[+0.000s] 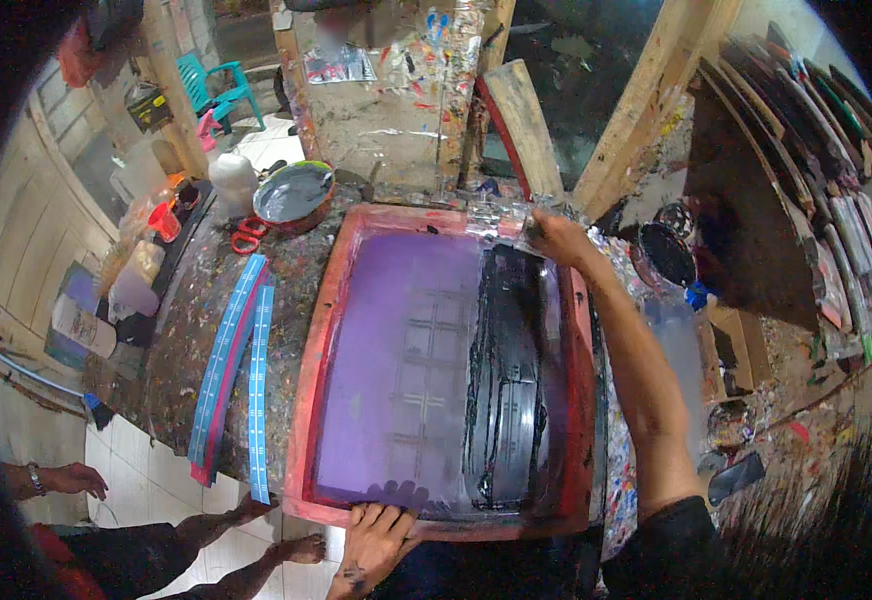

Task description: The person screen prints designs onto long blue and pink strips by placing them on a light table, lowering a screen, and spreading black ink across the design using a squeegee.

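Note:
A screen printing frame (pixel 308 400) with a red, worn rim lies in front of me. Its purple mesh (pixel 366 320) carries a faint grid-like pattern, and thick black ink (pixel 506 400) is smeared down its right part. Over the near rim my left hand (pixel 378 535) is hooked, its fingers side by side on the frame. My right hand (pixel 559 238) reaches to the far rim, right of its middle, with the fingers curled around the edge and partly hidden. Left of the frame lie blue printed strips (pixel 262 390), some with a pink edge.
A bowl of grey ink (pixel 296 195), red scissors (pixel 248 236) and a white bottle (pixel 233 185) stand at the far left. A black ink container (pixel 666 253) and a cardboard box (pixel 741 345) are on the right. Another person's hand (pixel 71 480) and legs show at lower left.

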Demonstrator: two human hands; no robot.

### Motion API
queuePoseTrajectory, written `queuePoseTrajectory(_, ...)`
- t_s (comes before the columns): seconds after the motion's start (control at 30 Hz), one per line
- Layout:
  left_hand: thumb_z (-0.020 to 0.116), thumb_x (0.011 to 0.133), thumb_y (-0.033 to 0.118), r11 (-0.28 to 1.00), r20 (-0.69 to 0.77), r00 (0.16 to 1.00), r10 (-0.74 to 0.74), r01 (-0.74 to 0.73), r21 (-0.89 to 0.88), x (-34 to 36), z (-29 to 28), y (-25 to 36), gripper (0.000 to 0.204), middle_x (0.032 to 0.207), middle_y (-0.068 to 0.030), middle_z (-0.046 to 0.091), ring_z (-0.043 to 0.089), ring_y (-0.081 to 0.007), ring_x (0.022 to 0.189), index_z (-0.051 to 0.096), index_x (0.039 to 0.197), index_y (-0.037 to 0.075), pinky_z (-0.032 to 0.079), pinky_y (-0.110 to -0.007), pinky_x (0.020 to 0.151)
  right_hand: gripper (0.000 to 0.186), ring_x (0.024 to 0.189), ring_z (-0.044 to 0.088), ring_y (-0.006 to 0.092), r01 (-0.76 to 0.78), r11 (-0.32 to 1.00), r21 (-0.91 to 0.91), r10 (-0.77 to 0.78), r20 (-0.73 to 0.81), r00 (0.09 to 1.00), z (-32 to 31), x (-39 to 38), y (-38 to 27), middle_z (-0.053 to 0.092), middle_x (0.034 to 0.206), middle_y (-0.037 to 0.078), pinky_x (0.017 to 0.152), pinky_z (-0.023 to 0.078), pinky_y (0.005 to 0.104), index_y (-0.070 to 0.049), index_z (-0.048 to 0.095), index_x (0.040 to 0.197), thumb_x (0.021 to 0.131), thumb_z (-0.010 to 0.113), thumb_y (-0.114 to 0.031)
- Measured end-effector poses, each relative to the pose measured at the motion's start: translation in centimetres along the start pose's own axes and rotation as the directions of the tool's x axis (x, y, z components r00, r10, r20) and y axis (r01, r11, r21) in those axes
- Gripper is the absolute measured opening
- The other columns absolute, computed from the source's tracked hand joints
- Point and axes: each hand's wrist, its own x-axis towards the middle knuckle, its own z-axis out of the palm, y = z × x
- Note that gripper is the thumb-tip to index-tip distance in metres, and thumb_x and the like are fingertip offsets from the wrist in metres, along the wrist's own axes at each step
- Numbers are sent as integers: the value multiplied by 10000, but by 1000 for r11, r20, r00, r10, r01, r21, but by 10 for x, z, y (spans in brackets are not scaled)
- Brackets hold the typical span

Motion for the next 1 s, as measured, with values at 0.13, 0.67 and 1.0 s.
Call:
queuePoseTrajectory(0.13,831,768,312,998,-47,998,-37,35,-50,0,12,0,441,1030,-45,625,580,-256,1031,699,1139,113,420,-426,929,425,1056,647,464,157,988,0,-156,86,984,-1,-26,4,684,1094,262,863,525,503,-20,578,1171,824,757,-186)
queuePoseTrajectory(0.67,797,801,300,998,-77,996,-39,36,-47,-1,-4,12,433,1002,-84,616,578,-280,1010,691,1151,67,416,-430,913,235,840,670,459,-285,956,71,272,157,949,-61,-320,-259,698,863,227,713,478,549,-19,509,1051,959,659,-175)
queuePoseTrajectory(1.0,784,814,329,996,-71,997,-39,44,82,-7,17,5,437,988,-92,606,579,-302,991,677,1148,68,426,-451,930,144,827,672,393,-51,999,10,50,59,997,-73,-313,-263,672,857,153,823,444,515,-58,546,1013,933,629,-144)
